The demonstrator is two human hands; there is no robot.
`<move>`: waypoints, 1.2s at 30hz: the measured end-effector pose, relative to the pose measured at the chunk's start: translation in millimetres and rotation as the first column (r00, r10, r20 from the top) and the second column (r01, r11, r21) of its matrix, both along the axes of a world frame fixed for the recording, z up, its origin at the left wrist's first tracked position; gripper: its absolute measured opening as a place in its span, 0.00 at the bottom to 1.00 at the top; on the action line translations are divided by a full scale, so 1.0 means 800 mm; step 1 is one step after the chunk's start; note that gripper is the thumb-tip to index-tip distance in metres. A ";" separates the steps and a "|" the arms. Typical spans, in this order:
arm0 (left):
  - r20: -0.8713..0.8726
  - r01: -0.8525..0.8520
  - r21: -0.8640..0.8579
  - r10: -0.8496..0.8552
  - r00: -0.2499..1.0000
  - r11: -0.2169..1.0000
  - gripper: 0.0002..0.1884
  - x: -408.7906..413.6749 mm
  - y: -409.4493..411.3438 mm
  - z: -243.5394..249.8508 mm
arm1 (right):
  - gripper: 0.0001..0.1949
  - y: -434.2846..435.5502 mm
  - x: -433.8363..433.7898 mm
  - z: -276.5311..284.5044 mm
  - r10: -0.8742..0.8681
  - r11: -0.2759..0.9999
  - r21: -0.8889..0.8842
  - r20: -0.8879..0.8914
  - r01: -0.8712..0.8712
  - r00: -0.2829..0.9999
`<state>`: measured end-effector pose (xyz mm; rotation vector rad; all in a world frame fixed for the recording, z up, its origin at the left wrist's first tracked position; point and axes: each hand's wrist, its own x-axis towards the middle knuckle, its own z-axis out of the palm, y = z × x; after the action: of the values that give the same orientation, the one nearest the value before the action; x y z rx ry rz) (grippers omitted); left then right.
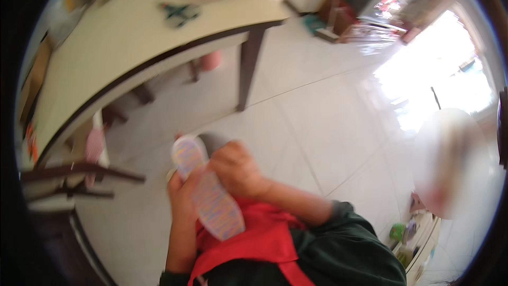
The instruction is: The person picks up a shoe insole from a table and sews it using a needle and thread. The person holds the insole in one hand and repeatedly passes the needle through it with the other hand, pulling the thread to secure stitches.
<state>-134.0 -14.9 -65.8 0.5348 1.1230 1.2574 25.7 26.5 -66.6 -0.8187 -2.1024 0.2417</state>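
A shoe [216, 206] with a multicoloured, speckled sole is held up in front of my red apron [254, 246], its sole facing the camera. My left hand [184, 190] grips it around the middle, with the thumb side over the sole. Close by on the right, my right hand [236, 167] is curled with bent fingers at the shoe's edge. A blurred grey thing [214, 143] shows just above that hand; whether the hand holds it or the shoe's edge I cannot tell. The far side of the shoe is hidden.
A pale table [119, 39] with a dark edge curves across the upper left, bearing scissors [178, 14]. A dark wooden chair [79, 172] stands at the left. Low shelves [422, 242] with small items are at the lower right. Boxes and stacked papers [373, 31] lie beyond the tiled floor.
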 end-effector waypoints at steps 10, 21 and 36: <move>0.016 0.038 0.061 -0.039 0.999 0.997 0.16 -0.007 0.001 -0.002 | 0.04 -0.012 -0.003 0.019 -0.029 0.909 -0.415 -0.138 -0.031 0.990; -0.067 0.048 0.100 -0.042 0.997 0.994 0.15 -0.010 -0.010 0.007 | 0.06 -0.021 -0.002 0.037 -0.082 0.994 -0.071 0.046 0.085 0.996; -0.001 0.001 0.062 -0.001 1.000 0.998 0.14 -0.003 -0.011 0.007 | 0.08 -0.019 -0.008 0.013 -0.031 0.999 0.021 0.011 0.030 0.999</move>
<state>-136.4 -23.3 -59.9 0.5822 1.0874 1.2949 19.1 11.7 -56.0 -0.8408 -2.0976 0.1989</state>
